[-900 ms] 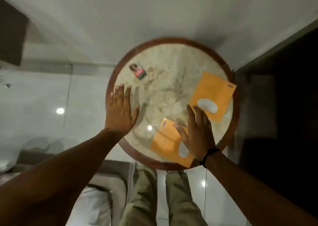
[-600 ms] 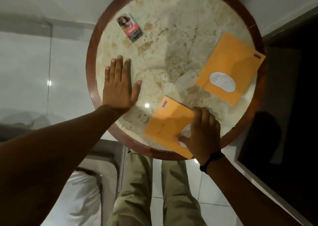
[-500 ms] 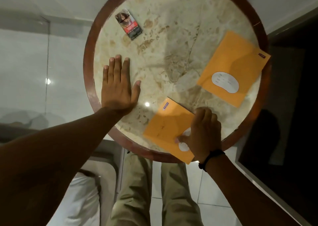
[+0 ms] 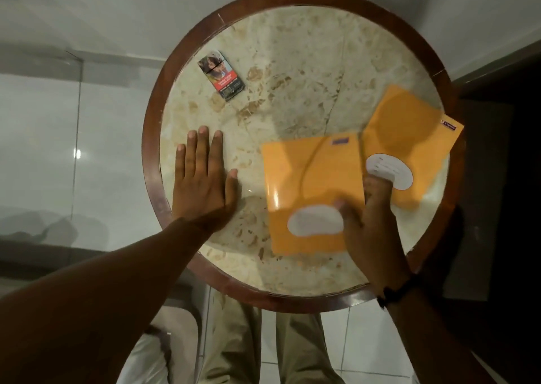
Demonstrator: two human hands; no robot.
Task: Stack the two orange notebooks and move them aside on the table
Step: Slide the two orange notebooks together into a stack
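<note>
Lifted and turned since earlier, the near notebook (image 4: 313,190), thin, light and bending, is being pinched at its right edge by the right hand (image 4: 371,219) beside the far notebook (image 4: 409,137), while the left hand (image 4: 202,178) is lying flat, fingers spread, on the table (image 4: 292,61).

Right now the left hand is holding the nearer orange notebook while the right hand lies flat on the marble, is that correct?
Not quite, the hands are swapped: the head view shows the right hand holding the nearer orange notebook, while the left hand lies flat on the marble.

Bare marble table (image 4: 292,61) centre; small packet (image 4: 221,75) blocks far-left.
</note>
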